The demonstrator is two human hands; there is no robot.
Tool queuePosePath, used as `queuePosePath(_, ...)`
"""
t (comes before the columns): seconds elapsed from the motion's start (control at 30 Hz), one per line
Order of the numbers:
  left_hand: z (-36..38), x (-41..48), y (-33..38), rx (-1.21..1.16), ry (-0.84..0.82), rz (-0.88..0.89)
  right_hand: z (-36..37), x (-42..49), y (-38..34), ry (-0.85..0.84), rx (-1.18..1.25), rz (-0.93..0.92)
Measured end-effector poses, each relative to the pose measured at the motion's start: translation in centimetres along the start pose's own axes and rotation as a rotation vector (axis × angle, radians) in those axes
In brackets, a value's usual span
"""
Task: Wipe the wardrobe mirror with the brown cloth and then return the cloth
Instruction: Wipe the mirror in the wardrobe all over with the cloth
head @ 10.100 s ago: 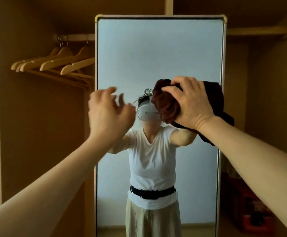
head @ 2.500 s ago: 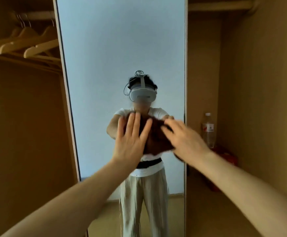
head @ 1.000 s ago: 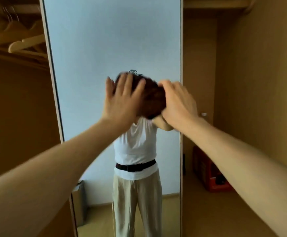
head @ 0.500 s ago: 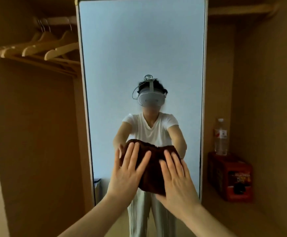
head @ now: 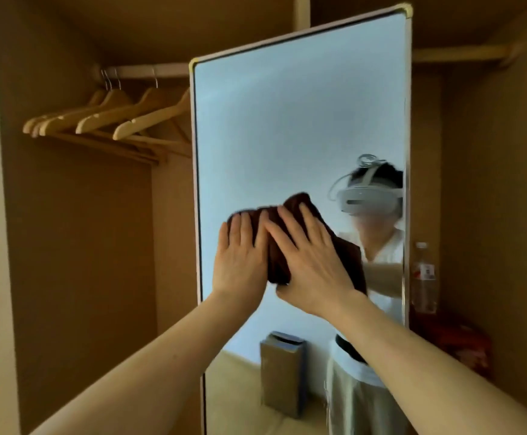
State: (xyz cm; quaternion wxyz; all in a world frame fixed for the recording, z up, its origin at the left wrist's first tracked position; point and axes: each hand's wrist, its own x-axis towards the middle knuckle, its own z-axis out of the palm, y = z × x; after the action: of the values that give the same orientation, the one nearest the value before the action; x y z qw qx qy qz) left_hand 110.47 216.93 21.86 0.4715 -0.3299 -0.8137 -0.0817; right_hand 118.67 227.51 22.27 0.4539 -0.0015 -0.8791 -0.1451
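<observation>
Both hands' fingers (head: 290,229) flat on brown cloth (head: 276,265)

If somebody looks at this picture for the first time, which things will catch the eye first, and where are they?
First, the left hand and right hand at the centre, both pressing a dark brown folded cloth flat against the tall framed wardrobe mirror. Next, the person's reflection wearing a white headset at the mirror's right edge. Pale wooden hangers hang on the rail at upper left.

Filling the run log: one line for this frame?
phase: wiping | left hand: flat on brown cloth | right hand: flat on cloth | cloth: on mirror
</observation>
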Motion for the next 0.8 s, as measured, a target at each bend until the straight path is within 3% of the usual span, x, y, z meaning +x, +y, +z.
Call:
queuePosePath(0.07,0.4,-1.6,-0.8,-0.117,-0.034,0.084,0.8,-0.7,0.9,0.007,-0.009,-0.061)
queuePosePath(0.17,-0.3,-2.8,-4.2,-0.513,-0.067,0.118,0.8,-0.7,1.7,0.052,0.051,-0.084)
queuePosePath(0.23,-0.3,-3.6,-6.6,-0.739,-0.035,-0.001,0.9,-1.0,2.0,0.064,0.104,-0.092)
queuePosePath(0.47,1.2,-4.1,-7.8,-0.937,0.193,-0.409,1.1,-1.3,1.9,0.114,0.176,-0.059)
queuePosePath(0.7,1.8,-2.9,-9.5,-1.373,-0.247,-0.778,1.1,-1.6,0.7,0.039,0.124,0.043)
queuePosePath(0.8,1.8,-2.9,-10.0,-1.459,-0.315,-0.848,1.1,-2.1,-1.2,-0.060,0.081,0.144)
